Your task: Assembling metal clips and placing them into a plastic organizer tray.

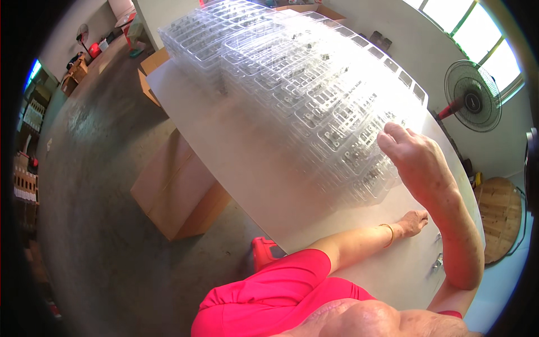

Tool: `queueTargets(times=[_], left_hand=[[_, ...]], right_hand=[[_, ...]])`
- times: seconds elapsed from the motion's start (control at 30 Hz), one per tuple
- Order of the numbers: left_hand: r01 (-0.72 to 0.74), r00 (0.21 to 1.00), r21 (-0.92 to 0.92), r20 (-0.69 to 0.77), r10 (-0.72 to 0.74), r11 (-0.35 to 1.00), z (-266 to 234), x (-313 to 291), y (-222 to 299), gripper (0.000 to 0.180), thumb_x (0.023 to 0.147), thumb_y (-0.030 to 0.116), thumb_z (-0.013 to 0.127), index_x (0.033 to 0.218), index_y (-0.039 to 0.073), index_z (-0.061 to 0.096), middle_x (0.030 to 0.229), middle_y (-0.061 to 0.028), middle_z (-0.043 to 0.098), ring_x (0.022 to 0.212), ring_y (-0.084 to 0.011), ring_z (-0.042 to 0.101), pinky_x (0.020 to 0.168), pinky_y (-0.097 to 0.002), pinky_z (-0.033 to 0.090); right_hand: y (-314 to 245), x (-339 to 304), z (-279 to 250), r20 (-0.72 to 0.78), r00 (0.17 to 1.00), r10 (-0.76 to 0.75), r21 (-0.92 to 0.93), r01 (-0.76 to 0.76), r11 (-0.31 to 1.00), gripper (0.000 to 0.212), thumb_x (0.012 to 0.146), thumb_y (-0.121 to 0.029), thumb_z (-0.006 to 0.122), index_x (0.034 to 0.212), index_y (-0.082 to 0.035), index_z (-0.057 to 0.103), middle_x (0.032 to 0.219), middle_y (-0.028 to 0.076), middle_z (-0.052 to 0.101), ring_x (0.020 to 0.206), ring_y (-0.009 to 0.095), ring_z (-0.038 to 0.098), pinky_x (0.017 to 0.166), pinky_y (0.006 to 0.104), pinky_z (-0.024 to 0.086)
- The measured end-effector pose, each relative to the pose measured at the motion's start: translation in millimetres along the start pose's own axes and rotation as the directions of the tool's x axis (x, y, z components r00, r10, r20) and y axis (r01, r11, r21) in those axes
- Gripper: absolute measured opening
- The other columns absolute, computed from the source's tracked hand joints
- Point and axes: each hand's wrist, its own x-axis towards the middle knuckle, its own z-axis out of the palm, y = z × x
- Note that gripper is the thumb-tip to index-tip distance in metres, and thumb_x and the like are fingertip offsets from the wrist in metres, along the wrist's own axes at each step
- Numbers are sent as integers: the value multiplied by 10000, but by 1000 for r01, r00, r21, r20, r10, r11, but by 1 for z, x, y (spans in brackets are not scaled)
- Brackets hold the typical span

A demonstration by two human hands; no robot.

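Note:
Stacked clear plastic trays point(331, 106) fill the far part of the white table point(241, 191). Small metal parts sit in their compartments. My right hand point(420, 163) is raised at the right end of the trays, over the nearer compartments. Its fingers are bent together, and whatever they may hold is hidden. Lower down, my left hand point(412, 223) rests by the tabletop near its right side, fingers curled under, a bangle point(387, 235) on the wrist. Anything inside that hand is out of sight. A few loose metal parts point(438, 262) lie on the table beside my right forearm.
Cardboard boxes point(179, 191) stand on the floor along the table's left edge, near a red stool point(264, 253). Beyond the right edge are a standing fan point(473, 95) and a round wooden board point(497, 220). Bright window light washes out part of the trays.

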Motion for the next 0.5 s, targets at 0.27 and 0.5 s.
queueTargets(times=[0.27, 0.5], left_hand=[[31, 1000, -11, 2, -31, 999, -13, -3, 16, 173, 915, 139, 582, 1015, 10, 642, 949, -215, 683, 937, -382, 654, 816, -450, 502], [61, 998, -51, 15, -60, 997, -18, -4, 23, 188, 921, 138, 577, 1036, 7, 647, 969, -214, 685, 951, -377, 655, 832, -450, 501]], right_hand=[[-4, -1, -7, 48, 999, -15, -24, 16, 1000, 246, 740, 40, 633, 970, -43, 604, 973, 97, 599, 889, 257, 666, 741, 365, 566], [-3, 0, -5, 61, 998, -5, -6, 5, 1000, 239, 744, 29, 641, 970, -44, 610, 977, 95, 600, 895, 252, 662, 763, 357, 564]])
